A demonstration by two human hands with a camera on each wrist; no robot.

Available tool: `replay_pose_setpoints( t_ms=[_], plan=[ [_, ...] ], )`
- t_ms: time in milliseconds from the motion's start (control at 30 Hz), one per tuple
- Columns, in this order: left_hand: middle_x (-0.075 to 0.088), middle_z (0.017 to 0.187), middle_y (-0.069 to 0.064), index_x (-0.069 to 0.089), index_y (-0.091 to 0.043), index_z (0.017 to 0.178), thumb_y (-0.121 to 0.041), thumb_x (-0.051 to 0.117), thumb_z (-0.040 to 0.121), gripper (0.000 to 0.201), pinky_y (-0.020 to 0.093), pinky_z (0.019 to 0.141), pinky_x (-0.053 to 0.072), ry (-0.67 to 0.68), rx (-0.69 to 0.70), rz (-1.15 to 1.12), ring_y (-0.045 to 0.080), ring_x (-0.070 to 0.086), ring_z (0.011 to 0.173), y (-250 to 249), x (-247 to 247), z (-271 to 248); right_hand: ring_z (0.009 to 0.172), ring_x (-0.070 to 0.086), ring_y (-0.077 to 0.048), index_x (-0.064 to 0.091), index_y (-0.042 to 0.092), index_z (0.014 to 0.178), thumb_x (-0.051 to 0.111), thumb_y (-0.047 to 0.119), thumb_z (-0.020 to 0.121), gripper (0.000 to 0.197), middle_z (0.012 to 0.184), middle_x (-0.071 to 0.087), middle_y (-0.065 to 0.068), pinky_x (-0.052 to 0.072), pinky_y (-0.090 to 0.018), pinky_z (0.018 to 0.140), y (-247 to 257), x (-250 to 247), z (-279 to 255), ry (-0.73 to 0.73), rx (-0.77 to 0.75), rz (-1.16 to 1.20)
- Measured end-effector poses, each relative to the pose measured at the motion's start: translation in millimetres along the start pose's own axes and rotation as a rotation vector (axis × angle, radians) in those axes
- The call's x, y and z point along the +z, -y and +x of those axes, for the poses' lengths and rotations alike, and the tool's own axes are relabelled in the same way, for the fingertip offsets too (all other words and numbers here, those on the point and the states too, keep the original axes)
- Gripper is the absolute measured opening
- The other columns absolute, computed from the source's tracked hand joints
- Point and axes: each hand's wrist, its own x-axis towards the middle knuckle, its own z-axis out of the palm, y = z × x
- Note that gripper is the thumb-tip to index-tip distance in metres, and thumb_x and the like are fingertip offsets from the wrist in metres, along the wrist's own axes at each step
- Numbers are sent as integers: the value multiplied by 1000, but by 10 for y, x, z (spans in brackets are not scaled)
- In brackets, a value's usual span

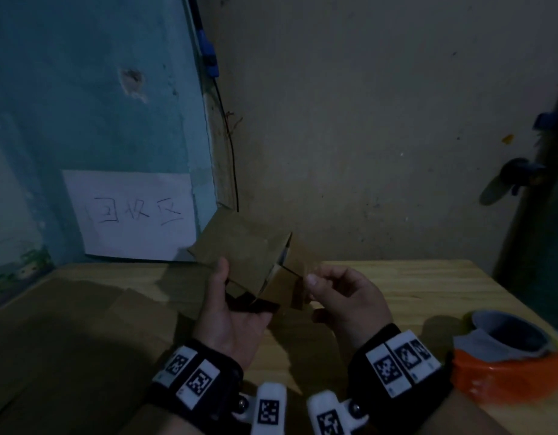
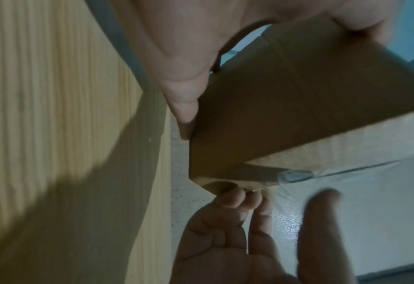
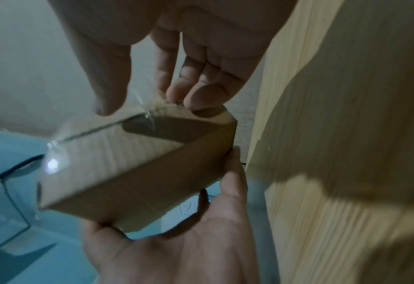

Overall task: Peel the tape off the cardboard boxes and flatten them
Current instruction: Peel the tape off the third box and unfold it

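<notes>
A pale wood-grain counter (image 1: 412, 287) stands in a wall corner, with flattened brown cardboard (image 1: 67, 324) lying on its left part. A white paper sign (image 1: 130, 215) with handwritten characters leans on the blue wall. At the right edge sits a tape roll in an orange dispenser (image 1: 503, 362). A small brown cardboard box (image 1: 249, 255) is held tilted above the counter; one end flap gapes, and its inside cannot be seen. The left hand (image 1: 233, 318) cups the box from below, thumb on its side. The right hand (image 1: 343, 293) pinches glossy clear tape (image 3: 147, 113) at the box's corner, fingers bunched, thumb apart
</notes>
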Motion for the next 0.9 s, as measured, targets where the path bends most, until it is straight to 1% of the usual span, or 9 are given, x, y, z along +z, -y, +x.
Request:
replay_pose_setpoints(
  t_ms=[100, 233, 333, 400, 467, 533, 667, 767, 900],
  plan=[
    [72, 128, 22, 60, -14, 137, -57, 64, 81, 71, 57, 112, 43, 14, 2, 5, 39, 70, 117, 17, 10, -6, 70, 65, -27, 66, 3, 89, 82, 8, 74, 22, 76, 65, -20, 51, -33, 53, 1, -8, -14, -34, -59, -35],
    [74, 123, 21, 63, -16, 132, -58, 60, 82, 65, 60, 113, 42, 13, 29, 38, 38, 71, 114, 27, 13, -4, 62, 68, -21, 69, 1, 84, 75, 4, 82, 7, 72, 74, -15, 51, -31, 53, 17, -31, -24, -1, -83, -29],
    [73, 126, 20, 60, -18, 137, -62, 65, 79, 73, 62, 113, 41, 11, 44, 71, 38, 70, 117, 20, -18, 14, 59, 67, -17, 70, 2, 81, 72, 2, 83, 2, 70, 74, -12, 50, -30, 52, 42, -37, -35, 45, -33, 45],
    [71, 130, 20, 56, -19, 142, -64, 78, 69, 88, 64, 113, 41, -12, 49, 84, 40, 68, 120, 28, -21, 24, 58, 65, -18, 74, 9, 72, 72, 1, 81, 13, 68, 72, -12, 49, -31, 52, 34, -46, -22, 46, -17, 83],
    [72, 130, 19, 56, -21, 142, -62, 77, 72, 83, 62, 111, 44, -23, 57, 83, 39, 69, 119, 31, -51, 47, 58, 63, -19, 75, 15, 64, 75, 3, 78, 18, 66, 70, -11, 47, -34, 54, 48, -32, -25, 52, -13, 91],
    [69, 135, 17, 54, -23, 143, -58, 78, 74, 81, 58, 108, 47, -34, 69, 113, 37, 68, 121, 18, -114, 91, 57, 58, -21, 73, 12, 65, 77, 9, 70, 7, 62, 66, -11, 46, -35, 54, 77, -10, -56, 79, -16, 128],
    [65, 139, 16, 47, -31, 146, -60, 97, 46, 115, 62, 108, 47, -125, 72, 142, 38, 66, 123, 2, -223, 179, 58, 59, -20, 72, 10, 69, 87, 21, 57, 22, 65, 66, -10, 48, -33, 53, 112, 11, -119, 248, -20, 210],
    [65, 139, 16, 43, -32, 148, -62, 96, 47, 118, 61, 103, 51, -138, 79, 167, 39, 68, 121, 16, -263, 215, 62, 58, -20, 72, 11, 72, 95, 29, 55, 34, 68, 64, -9, 46, -34, 56, 82, -10, -103, 416, 5, 343],
    [64, 141, 16, 43, -34, 149, -61, 96, 49, 116, 61, 98, 54, -189, 45, 172, 41, 66, 122, 17, -317, 260, 63, 55, -18, 72, 11, 77, 89, 21, 68, 22, 70, 61, -7, 40, -33, 60, 117, -23, -109, 565, 28, 526]
  ],
)
